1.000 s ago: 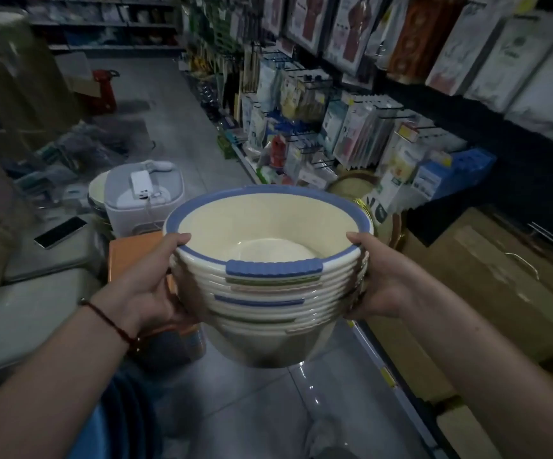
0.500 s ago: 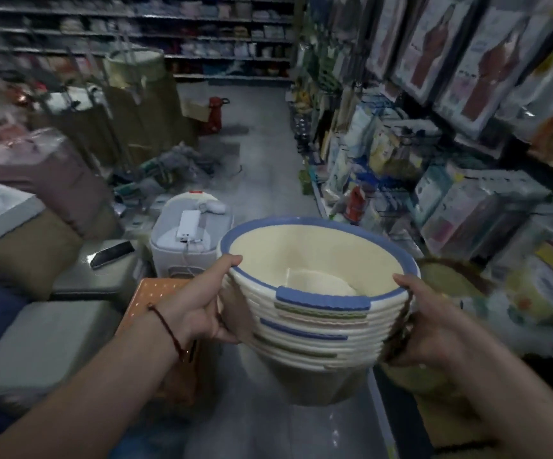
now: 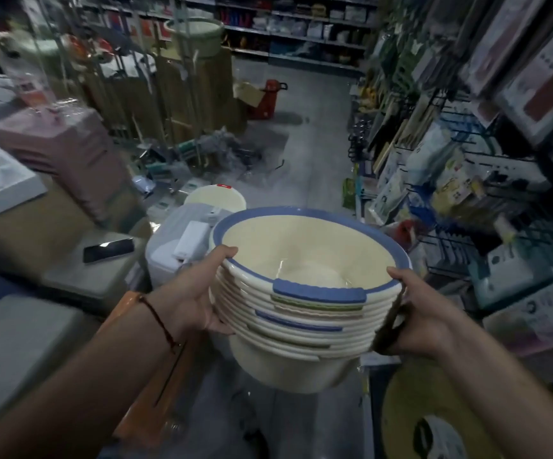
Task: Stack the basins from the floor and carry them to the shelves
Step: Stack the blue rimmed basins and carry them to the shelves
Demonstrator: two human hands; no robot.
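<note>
Head camera, shop aisle: a nested stack of basins (image 3: 304, 313), cream with blue rims, is held in the air at mid-frame, mouths opening upward and tipped slightly toward the camera, the stack's axis running roughly vertical. The left hand (image 3: 192, 296) grips the stack's left side, thumb hooked over the top rim; the right hand (image 3: 414, 313) clasps the right side likewise, thumb on the rim. Packed shelves (image 3: 450, 167) line the right edge just beside the stack. On the left, a phone (image 3: 108, 250) lies on a box. Ahead, bare grey floor (image 3: 314, 154) runs up the aisle past a red container (image 3: 270, 99).
</note>
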